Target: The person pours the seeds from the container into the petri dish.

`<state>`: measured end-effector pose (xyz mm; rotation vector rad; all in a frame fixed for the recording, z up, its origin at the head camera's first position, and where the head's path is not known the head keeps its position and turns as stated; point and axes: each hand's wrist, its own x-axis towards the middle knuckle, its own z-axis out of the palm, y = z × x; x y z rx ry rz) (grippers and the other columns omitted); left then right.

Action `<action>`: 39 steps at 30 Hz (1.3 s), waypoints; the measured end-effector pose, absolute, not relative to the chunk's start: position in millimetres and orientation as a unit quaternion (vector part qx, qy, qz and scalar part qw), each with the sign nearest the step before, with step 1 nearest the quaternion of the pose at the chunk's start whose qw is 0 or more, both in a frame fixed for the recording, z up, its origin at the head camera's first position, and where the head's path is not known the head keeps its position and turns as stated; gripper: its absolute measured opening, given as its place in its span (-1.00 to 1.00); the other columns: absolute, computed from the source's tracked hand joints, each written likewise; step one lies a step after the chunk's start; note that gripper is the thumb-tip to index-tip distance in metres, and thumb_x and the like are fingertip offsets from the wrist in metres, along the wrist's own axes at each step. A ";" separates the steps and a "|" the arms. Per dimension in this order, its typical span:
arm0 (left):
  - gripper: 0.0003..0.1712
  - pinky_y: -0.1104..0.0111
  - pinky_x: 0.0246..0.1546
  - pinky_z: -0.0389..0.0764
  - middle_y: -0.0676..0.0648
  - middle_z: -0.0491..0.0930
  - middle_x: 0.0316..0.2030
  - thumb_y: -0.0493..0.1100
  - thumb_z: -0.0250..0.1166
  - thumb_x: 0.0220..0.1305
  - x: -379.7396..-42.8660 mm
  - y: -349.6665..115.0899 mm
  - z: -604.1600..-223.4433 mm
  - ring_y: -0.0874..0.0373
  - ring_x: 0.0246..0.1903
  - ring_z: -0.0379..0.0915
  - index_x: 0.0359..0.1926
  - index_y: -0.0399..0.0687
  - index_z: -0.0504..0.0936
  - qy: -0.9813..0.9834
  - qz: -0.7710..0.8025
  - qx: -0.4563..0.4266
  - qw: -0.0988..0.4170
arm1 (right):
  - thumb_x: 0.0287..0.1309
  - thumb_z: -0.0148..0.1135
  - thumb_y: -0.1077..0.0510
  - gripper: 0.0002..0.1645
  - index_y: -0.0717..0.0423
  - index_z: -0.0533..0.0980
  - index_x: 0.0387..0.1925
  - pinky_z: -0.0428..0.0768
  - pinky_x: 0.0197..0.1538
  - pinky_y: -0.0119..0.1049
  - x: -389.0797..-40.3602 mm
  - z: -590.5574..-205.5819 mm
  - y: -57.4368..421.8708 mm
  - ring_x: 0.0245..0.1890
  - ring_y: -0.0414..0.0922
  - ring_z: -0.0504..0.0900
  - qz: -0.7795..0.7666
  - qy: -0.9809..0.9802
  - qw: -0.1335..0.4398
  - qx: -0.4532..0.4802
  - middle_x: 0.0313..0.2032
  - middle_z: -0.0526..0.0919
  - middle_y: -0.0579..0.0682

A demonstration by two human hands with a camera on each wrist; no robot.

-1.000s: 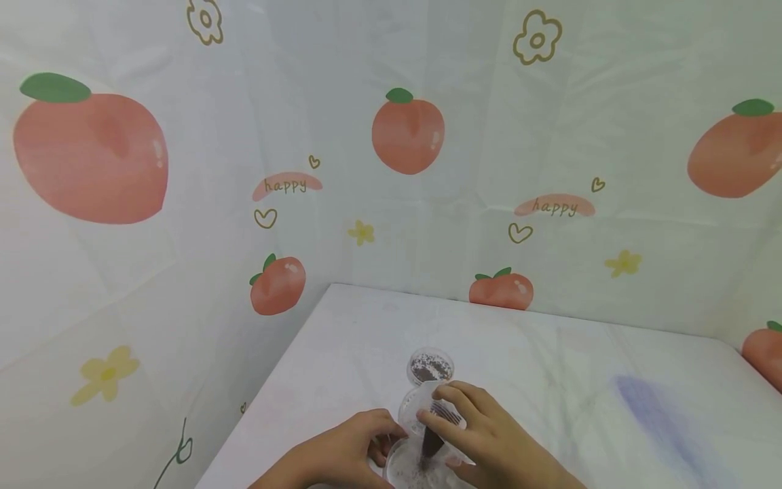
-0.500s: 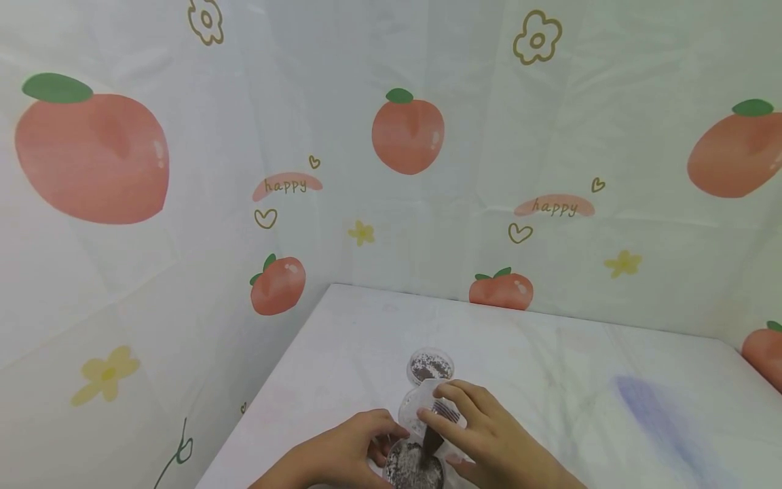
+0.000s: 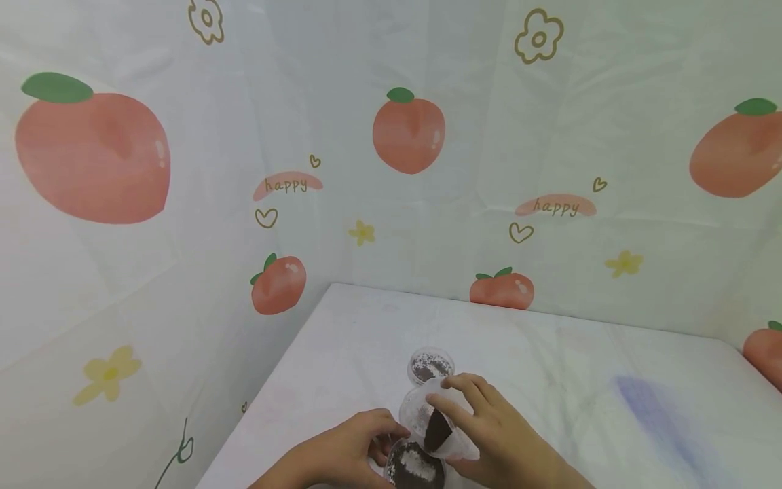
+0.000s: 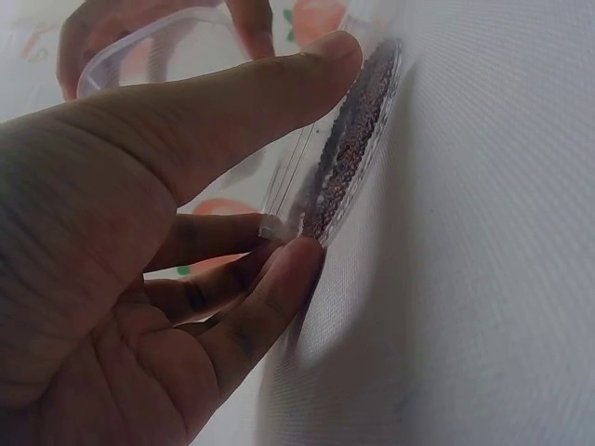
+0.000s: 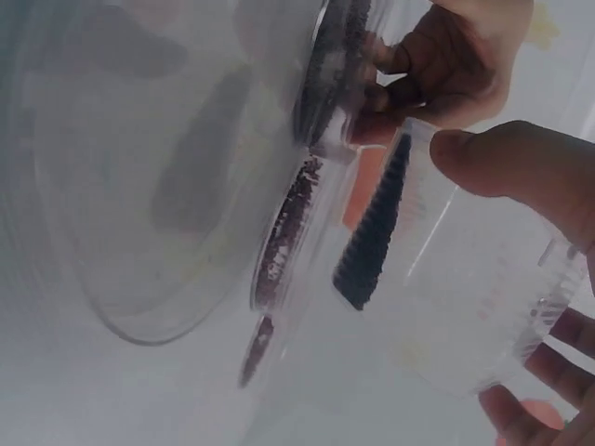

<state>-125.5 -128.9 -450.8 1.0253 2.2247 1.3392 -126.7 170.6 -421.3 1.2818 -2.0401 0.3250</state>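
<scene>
My left hand [image 3: 348,448] holds a small round clear plastic tub [image 3: 417,468] on the table, thumb on one side and fingertips on the other. Dark brown grains [image 4: 353,139] cover much of its bottom, with pale patches between them. My right hand [image 3: 501,435] grips a larger clear plastic container [image 5: 465,251] by its sides, thumb at the near edge and fingers opposite. That container tilts above the near tub, and a wedge of the same dark grains [image 5: 376,232] lies inside it.
Behind the near tub stand a second round clear tub [image 3: 411,411], partly hidden by the container, and a third round tub [image 3: 431,365] with dark grains. A large clear round vessel [image 5: 167,186] fills the left of the right wrist view. White printed cloth [image 3: 427,238] hangs behind the table.
Dark grains have spread over the near tub's bottom. The stream from the container has stopped, and my right hand has lifted and tipped it back slightly. My left hand stays put.
</scene>
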 end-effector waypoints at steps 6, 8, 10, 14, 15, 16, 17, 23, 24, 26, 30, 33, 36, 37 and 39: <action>-0.29 0.54 -0.13 0.77 0.12 0.50 -0.18 -0.26 0.66 0.08 -125.6 -128.4 -450.2 0.46 -0.21 0.48 0.27 -0.24 0.64 0.782 0.478 0.358 0.179 | -0.49 0.84 -0.18 0.32 -0.08 0.45 0.45 0.51 0.25 -0.46 -134.6 -424.7 180.7 0.28 -0.17 0.46 0.164 -0.818 0.318 0.450 0.27 0.49 -0.10; -0.29 0.54 -0.12 0.77 0.11 0.50 -0.18 -0.26 0.66 0.08 -125.4 -128.0 -449.5 0.46 -0.21 0.48 0.27 -0.25 0.64 0.781 0.479 0.359 0.179 | -0.42 0.83 -0.21 0.31 -0.10 0.42 0.47 0.49 0.26 -0.53 -136.6 -422.6 185.5 0.28 -0.22 0.45 0.183 -0.829 0.304 0.432 0.29 0.46 -0.17; -0.29 0.53 -0.12 0.77 0.09 0.50 -0.18 -0.26 0.66 0.07 -124.8 -127.5 -448.1 0.45 -0.20 0.48 0.27 -0.26 0.64 0.781 0.480 0.358 0.180 | -0.32 0.81 -0.21 0.28 -0.12 0.39 0.49 0.52 0.26 -0.52 -139.4 -418.0 191.0 0.28 -0.24 0.47 0.217 -0.835 0.281 0.419 0.30 0.46 -0.20; -0.28 0.53 -0.11 0.77 0.07 0.50 -0.17 -0.26 0.67 0.06 -123.4 -126.9 -446.0 0.45 -0.20 0.48 0.26 -0.28 0.64 0.782 0.481 0.353 0.181 | -0.13 0.78 -0.13 0.16 -0.09 0.35 0.47 0.73 0.16 -0.32 -147.7 -406.7 204.4 0.26 -0.13 0.55 0.324 -0.834 0.210 0.393 0.28 0.55 -0.11; -0.28 0.53 -0.10 0.77 0.07 0.50 -0.17 -0.27 0.67 0.05 -123.1 -126.9 -445.7 0.44 -0.20 0.48 0.26 -0.28 0.64 0.783 0.481 0.351 0.181 | -0.11 0.78 -0.12 0.14 -0.10 0.36 0.46 0.77 0.10 -0.27 -150.8 -404.9 208.5 0.26 -0.10 0.58 0.347 -0.835 0.193 0.380 0.27 0.57 -0.08; -0.28 0.53 -0.10 0.77 0.07 0.50 -0.17 -0.27 0.67 0.05 -122.8 -127.0 -445.6 0.44 -0.20 0.48 0.26 -0.27 0.64 0.783 0.482 0.349 0.181 | -0.09 0.77 -0.11 0.11 -0.10 0.35 0.46 0.80 0.06 -0.23 -153.6 -403.5 213.1 0.25 -0.06 0.60 0.368 -0.837 0.175 0.365 0.27 0.59 -0.05; -0.28 0.53 -0.10 0.77 0.07 0.50 -0.18 -0.27 0.67 0.05 -122.8 -127.2 -445.9 0.44 -0.20 0.48 0.26 -0.27 0.64 0.784 0.482 0.349 0.180 | -0.08 0.76 -0.10 0.09 -0.09 0.36 0.45 0.82 0.03 -0.20 -156.6 -402.8 217.8 0.25 -0.02 0.62 0.386 -0.839 0.161 0.348 0.27 0.59 -0.03; -0.27 0.53 -0.10 0.77 0.07 0.51 -0.17 -0.30 0.67 0.03 -123.3 -127.9 -449.9 0.44 -0.19 0.49 0.26 -0.26 0.64 0.784 0.482 0.349 0.177 | -0.05 0.75 -0.07 0.04 -0.08 0.37 0.41 0.85 -0.04 -0.08 -180.3 -409.2 252.7 0.25 0.23 0.63 0.419 -0.864 0.117 0.253 0.28 0.58 0.13; -0.27 0.53 -0.10 0.77 0.07 0.51 -0.17 -0.30 0.67 0.03 -123.7 -128.0 -451.2 0.44 -0.19 0.49 0.26 -0.26 0.64 0.784 0.482 0.350 0.176 | -0.04 0.75 -0.07 0.04 -0.07 0.36 0.41 0.85 -0.04 -0.07 -183.8 -410.5 258.6 0.25 0.25 0.63 0.419 -0.868 0.112 0.241 0.28 0.57 0.15; -0.27 0.53 -0.09 0.76 0.07 0.51 -0.16 -0.30 0.67 0.03 -122.8 -127.8 -451.1 0.45 -0.18 0.49 0.26 -0.27 0.64 0.784 0.482 0.349 0.176 | -0.03 0.74 -0.06 0.04 -0.05 0.34 0.42 0.85 -0.01 -0.06 -191.4 -414.7 271.2 0.27 0.28 0.62 0.422 -0.874 0.098 0.218 0.28 0.56 0.21; -0.28 0.53 -0.09 0.76 0.07 0.51 -0.16 -0.30 0.66 0.05 -122.2 -127.8 -450.4 0.44 -0.18 0.49 0.26 -0.28 0.63 0.782 0.485 0.349 0.180 | 0.07 0.68 -0.08 0.04 0.02 0.29 0.46 0.82 0.02 -0.20 -200.2 -420.6 291.5 0.31 0.29 0.59 0.427 -0.886 0.066 0.167 0.31 0.53 0.22; -0.28 0.54 -0.09 0.76 0.08 0.51 -0.16 -0.29 0.66 0.06 -122.9 -128.1 -451.6 0.44 -0.18 0.48 0.27 -0.26 0.63 0.781 0.484 0.350 0.181 | 0.15 0.63 -0.08 0.04 0.09 0.26 0.49 0.75 -0.02 -0.35 -204.2 -424.2 302.9 0.33 0.28 0.58 0.429 -0.891 0.048 0.138 0.32 0.53 0.22; -0.28 0.54 -0.10 0.76 0.09 0.51 -0.16 -0.27 0.66 0.06 -123.7 -128.3 -453.1 0.45 -0.18 0.48 0.27 -0.24 0.63 0.784 0.479 0.353 0.178 | 0.19 0.59 -0.11 0.04 0.13 0.24 0.51 0.68 -0.05 -0.42 -208.4 -428.7 312.3 0.33 0.27 0.57 0.431 -0.894 0.037 0.114 0.32 0.54 0.22; -0.29 0.54 -0.10 0.76 0.09 0.51 -0.16 -0.27 0.66 0.06 -123.6 -128.2 -453.0 0.45 -0.18 0.48 0.26 -0.24 0.63 0.784 0.478 0.354 0.177 | 0.20 0.58 -0.12 0.04 0.13 0.23 0.51 0.67 -0.05 -0.43 -210.3 -430.9 315.3 0.34 0.26 0.57 0.430 -0.896 0.034 0.108 0.32 0.54 0.21; -0.29 0.54 -0.09 0.76 0.09 0.50 -0.17 -0.27 0.66 0.06 -123.2 -127.9 -451.8 0.45 -0.18 0.48 0.26 -0.25 0.63 0.785 0.477 0.354 0.177 | 0.21 0.57 -0.14 0.04 0.12 0.23 0.52 0.67 -0.04 -0.43 -213.9 -435.0 320.4 0.33 0.24 0.57 0.436 -0.895 0.027 0.096 0.33 0.54 0.19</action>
